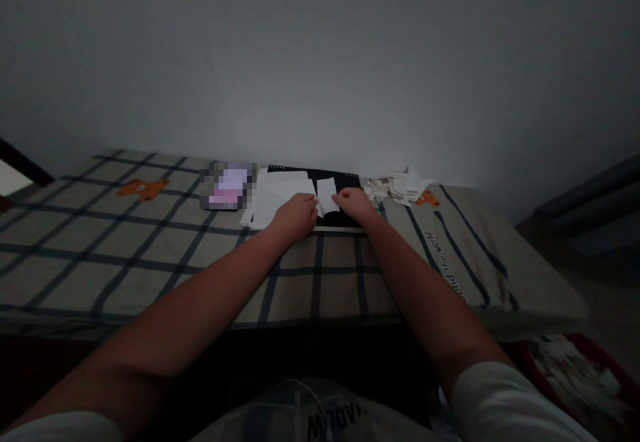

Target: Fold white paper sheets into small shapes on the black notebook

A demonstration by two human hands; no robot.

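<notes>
Between my two hands is a small piece of white paper (327, 194), over a flat black board (350, 182). My left hand (299, 214) pinches its left edge with closed fingers. At the opposite edge, my right hand (353, 203) grips the paper between thumb and bent fingers. Larger white sheets (280, 195) lie on the left part of the board, partly beneath my left hand. Just right of my right hand sits a loose heap of folded white paper pieces (403, 187).
A checked cloth (220, 249) with orange bear prints covers the table, which stands against a pale wall (320, 62). A blurred-out device with a purple screen (230, 185) lies left of the sheets. Below at right is a red container (580, 375) with pale contents.
</notes>
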